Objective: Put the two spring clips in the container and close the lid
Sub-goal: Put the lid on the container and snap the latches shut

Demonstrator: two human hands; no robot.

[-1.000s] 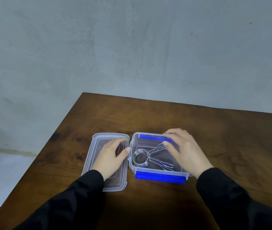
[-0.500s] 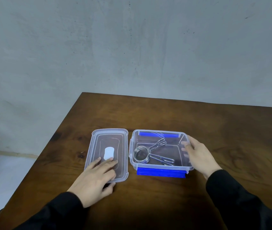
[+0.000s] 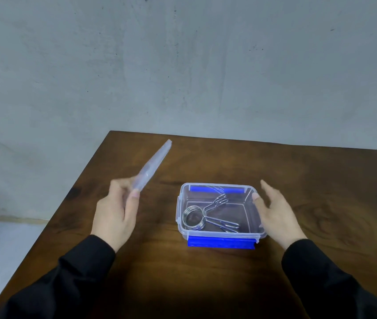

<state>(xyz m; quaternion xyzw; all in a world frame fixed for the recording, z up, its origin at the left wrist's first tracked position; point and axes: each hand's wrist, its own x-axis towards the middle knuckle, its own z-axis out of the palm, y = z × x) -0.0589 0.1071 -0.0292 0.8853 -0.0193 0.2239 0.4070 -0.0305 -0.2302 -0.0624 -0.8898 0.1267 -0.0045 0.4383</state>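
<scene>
Left hand grips the lid edge-on, raised beside container.

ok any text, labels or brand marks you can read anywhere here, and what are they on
None: no readable text in this view.
Lid: held edge-on and blurred in the left hand; no label face shows.
Container: clear walls and blue latches, no print visible.
Spring clips: bare metal, no marking that can be made out.
Table, wall and right hand: no writing or signs.
</scene>
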